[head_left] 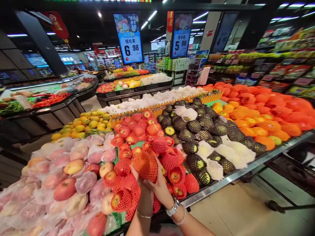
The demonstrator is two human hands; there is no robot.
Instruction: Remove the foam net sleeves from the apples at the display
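Note:
An orange-red fruit in an orange foam net (144,166) is cupped between both my hands, just above the apple pile. My left hand (140,180) supports it from the left and below, a bracelet on the wrist. On the other side my right hand (159,186) presses against it, fingers along its edge; a watch and a bracelet are on that wrist. Red apples in red foam nets (176,175) lie around and beneath my hands. Most of the left fingers are hidden behind the fruit and the other hand.
Bagged pale-red apples (71,183) fill the left side, with yellow fruit (92,123) behind them. Green fruit in black nets (194,131) lies to the right, then orange fruit (261,121). A metal rail (236,177) edges the stand. Price screens (128,39) hang above.

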